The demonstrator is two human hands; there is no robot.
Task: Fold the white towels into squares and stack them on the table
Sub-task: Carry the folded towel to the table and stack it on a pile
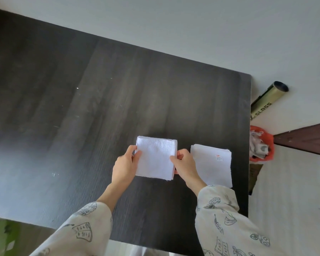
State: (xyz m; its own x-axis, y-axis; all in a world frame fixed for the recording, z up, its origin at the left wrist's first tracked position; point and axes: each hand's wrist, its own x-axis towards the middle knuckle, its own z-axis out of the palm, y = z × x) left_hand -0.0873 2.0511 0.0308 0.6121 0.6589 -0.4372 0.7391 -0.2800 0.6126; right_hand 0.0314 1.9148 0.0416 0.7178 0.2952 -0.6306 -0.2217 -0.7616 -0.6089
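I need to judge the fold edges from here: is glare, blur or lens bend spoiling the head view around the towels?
Head view: the folded towel held by the left hand and right hand is bright but its weave and edges read; the second towel is sharp, label visible; pale sheen washes the table at left; wide-angle bend tilts the table edges.

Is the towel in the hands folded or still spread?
Folded: the towel is a small square with layered edges, held by the left hand and right hand.
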